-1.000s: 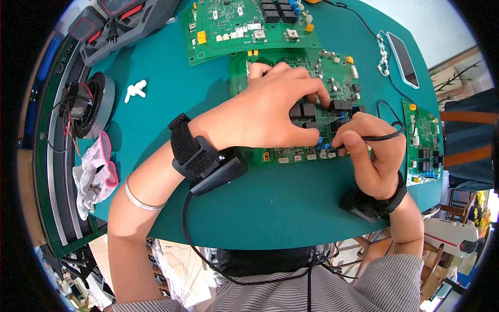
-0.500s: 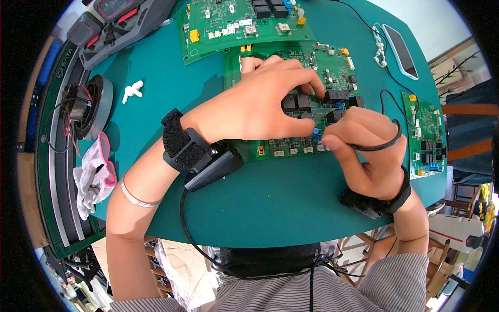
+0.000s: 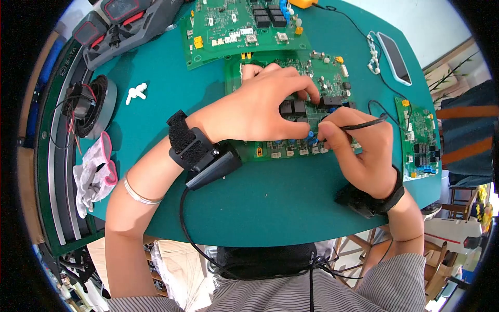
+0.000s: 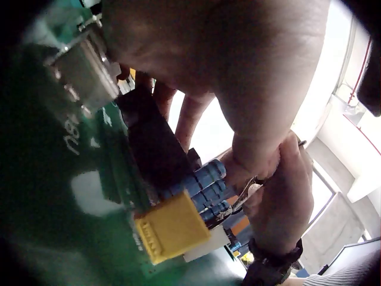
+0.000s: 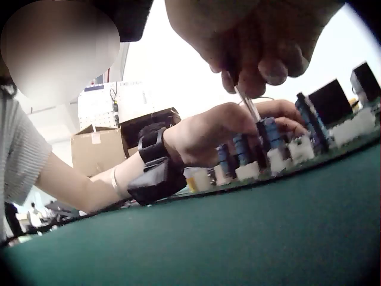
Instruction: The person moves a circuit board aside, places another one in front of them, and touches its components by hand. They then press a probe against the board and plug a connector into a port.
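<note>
In the head view my left hand (image 3: 265, 106) is spread over a green circuit board (image 3: 332, 78), fingertips resting among its parts. Its thumb extends beside blue cylindrical components (image 3: 311, 137). My right hand (image 3: 361, 148) pinches a slim metal-tipped tool (image 5: 250, 106) near the board's front edge; a black cable (image 3: 366, 124) runs from this hand. The right wrist view shows the tip down at the blue components (image 5: 271, 132), next to white connectors (image 5: 247, 171). A yellow part (image 4: 174, 227) and a black block (image 4: 149, 140) stand close by in the left wrist view. The tool's handle is hidden in my fingers.
Behind lies another green board (image 3: 228, 31), overlapping the first. A smaller board (image 3: 420, 138), a phone (image 3: 395, 57) and a beaded strand (image 3: 373, 54) lie right. Left are a round speaker (image 3: 96, 106), a glove (image 3: 96, 174), white earbuds (image 3: 136, 93) and a grey tool case (image 3: 125, 41).
My right hand lifted slightly off, turned and came back to the board's front edge; its cable's loop swung down, then back up. The left hand holds its place. The whole view shifted a little.
</note>
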Demonstrator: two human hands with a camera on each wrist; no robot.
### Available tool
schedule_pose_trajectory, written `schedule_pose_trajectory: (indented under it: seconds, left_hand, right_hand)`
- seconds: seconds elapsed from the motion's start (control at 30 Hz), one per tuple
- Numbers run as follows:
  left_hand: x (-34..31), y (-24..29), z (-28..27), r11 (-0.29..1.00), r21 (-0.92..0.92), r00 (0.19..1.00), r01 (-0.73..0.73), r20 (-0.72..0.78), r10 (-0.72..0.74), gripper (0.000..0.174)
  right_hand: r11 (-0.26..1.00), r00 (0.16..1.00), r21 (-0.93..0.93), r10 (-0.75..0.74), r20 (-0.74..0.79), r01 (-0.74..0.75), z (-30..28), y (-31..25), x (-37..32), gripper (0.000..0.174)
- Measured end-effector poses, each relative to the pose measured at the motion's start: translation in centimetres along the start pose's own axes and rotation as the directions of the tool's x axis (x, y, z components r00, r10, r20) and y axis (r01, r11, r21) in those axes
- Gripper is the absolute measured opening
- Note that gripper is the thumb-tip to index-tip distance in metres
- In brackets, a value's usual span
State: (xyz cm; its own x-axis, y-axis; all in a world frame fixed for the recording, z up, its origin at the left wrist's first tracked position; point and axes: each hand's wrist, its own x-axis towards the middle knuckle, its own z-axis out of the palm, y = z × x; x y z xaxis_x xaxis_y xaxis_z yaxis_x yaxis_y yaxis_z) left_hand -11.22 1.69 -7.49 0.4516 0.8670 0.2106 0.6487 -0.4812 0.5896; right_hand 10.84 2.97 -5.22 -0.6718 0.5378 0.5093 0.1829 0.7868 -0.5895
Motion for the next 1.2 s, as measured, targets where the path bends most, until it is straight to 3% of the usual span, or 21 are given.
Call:
schedule_pose_trajectory:
  seconds: [0.07, 0.13, 0.23, 0.33, 0.37, 0.47, 0.77, 0.93, 1.2]
  left_hand:
    - [0.1, -0.1, 0.1, 1.000, -0.005, 1.000, 0.000, -0.008, 0.000, 0.045]
    - [0.0, -0.3, 0.3, 1.000, -0.007, 0.999, -0.029, -0.030, 0.029, 0.044]
    - [0.1, -0.1, 0.2, 1.000, -0.027, 1.000, 0.000, -0.008, 0.000, 0.045]
    - [0.1, 0.0, 0.2, 1.000, -0.024, 1.000, 0.015, -0.016, -0.016, 0.045]
    - [0.1, -0.2, 0.3, 0.999, -0.029, 1.000, 0.015, -0.014, -0.015, 0.045]
    - [0.1, -0.1, 0.3, 0.999, -0.043, 1.000, 0.013, -0.012, -0.014, 0.044]
    - [0.1, 0.1, 0.2, 0.998, -0.060, 1.000, 0.026, 0.006, -0.025, 0.044]
    - [0.1, 0.2, 0.2, 0.998, -0.044, 0.999, 0.035, 0.004, -0.035, 0.044]
    - [0.1, 0.3, 0.0, 0.998, -0.042, 0.999, 0.041, 0.014, -0.040, 0.044]
  right_hand:
    - [0.997, 0.994, -0.002, 0.082, 0.068, -0.082, -0.3, -0.4, 0.2, 0.007]
    - [1.000, 0.994, -0.012, 0.005, 0.109, -0.004, -0.8, -0.4, 0.4, 0.005]
    - [0.995, 0.975, -0.033, 0.096, 0.202, -0.091, -1.7, -0.7, -0.3, 0.010]
    - [0.994, 0.973, -0.017, 0.105, 0.206, -0.104, -2.1, -0.6, -0.5, 0.012]
    - [0.999, 0.984, 0.009, 0.033, 0.176, -0.036, -1.9, -0.1, -0.4, 0.014]
    - [1.000, 0.985, 0.003, 0.007, 0.172, -0.007, -2.1, 0.1, -0.4, 0.016]
    - [0.992, 0.982, -0.031, 0.122, 0.145, -0.119, -3.5, 0.2, -1.5, 0.015]
    - [0.998, 0.975, -0.066, 0.015, 0.220, -0.001, -3.1, 0.5, -1.3, 0.016]
    - [0.997, 0.976, -0.067, 0.053, 0.210, -0.040, -2.9, 0.7, -1.3, 0.016]
